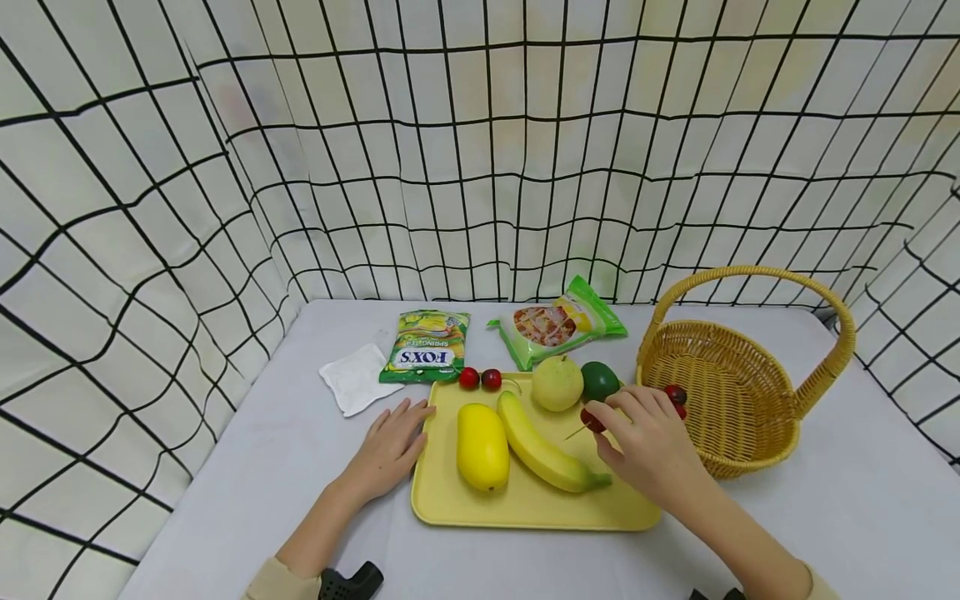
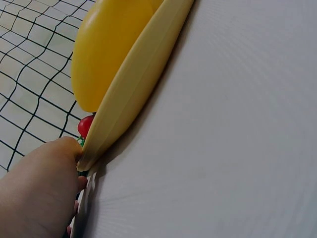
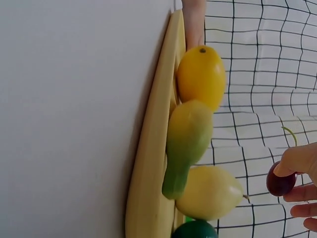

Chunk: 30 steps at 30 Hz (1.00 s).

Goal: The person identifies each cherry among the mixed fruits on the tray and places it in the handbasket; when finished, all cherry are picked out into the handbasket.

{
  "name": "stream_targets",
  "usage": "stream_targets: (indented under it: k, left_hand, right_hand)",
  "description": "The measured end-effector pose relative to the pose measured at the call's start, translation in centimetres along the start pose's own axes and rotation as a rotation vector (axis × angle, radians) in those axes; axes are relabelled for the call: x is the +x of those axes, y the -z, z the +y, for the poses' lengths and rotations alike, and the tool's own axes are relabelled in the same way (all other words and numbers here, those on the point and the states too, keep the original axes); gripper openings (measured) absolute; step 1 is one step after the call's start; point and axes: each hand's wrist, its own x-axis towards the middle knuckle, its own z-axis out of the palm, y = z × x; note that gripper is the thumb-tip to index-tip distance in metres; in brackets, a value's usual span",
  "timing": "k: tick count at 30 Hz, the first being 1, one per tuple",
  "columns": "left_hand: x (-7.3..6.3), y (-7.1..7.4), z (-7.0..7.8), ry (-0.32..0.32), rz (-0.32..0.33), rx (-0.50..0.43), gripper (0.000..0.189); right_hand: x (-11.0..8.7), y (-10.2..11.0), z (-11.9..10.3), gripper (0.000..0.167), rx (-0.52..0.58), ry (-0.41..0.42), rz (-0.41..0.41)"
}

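Observation:
My right hand [image 1: 648,442] pinches a dark red cherry [image 3: 281,179] with a thin stem, above the right side of the yellow tray [image 1: 540,515]. My left hand [image 1: 392,454] touches the tray's left edge, fingers stretched forward. On the tray lie a smooth yellow oblong fruit [image 1: 482,450], a banana [image 1: 551,457], a pale yellow-green round fruit [image 1: 557,383] and a dark green fruit [image 1: 600,381]. Two red cherries [image 1: 491,380] sit at its far left edge. Behind my right hand, more dark red cherries [image 1: 675,393] show inside the wicker basket [image 1: 723,425], partly hidden.
The basket stands right of the tray, its tall handle [image 1: 750,272] arching up. Beyond the tray lie a green Fox's packet [image 1: 426,343], another green packet [image 1: 558,325] and a white folded tissue [image 1: 358,379]. Black netting over white cloth [image 1: 450,167] encloses the table.

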Motion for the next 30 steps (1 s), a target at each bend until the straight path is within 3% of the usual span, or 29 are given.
stream_targets:
  k: [14, 30]
  left_hand:
    - [0.0, -0.1, -0.1, -0.004, 0.001, -0.006, 0.040]
    - [0.0, 0.0, 0.0, -0.002, 0.003, 0.000, 0.040]
  right_hand:
    - [-1.2, 1.4, 2.8, 0.033, -0.021, -0.077, 0.057]
    - [-2.6, 1.9, 5.6, 0.034, -0.043, -0.259, -0.028]
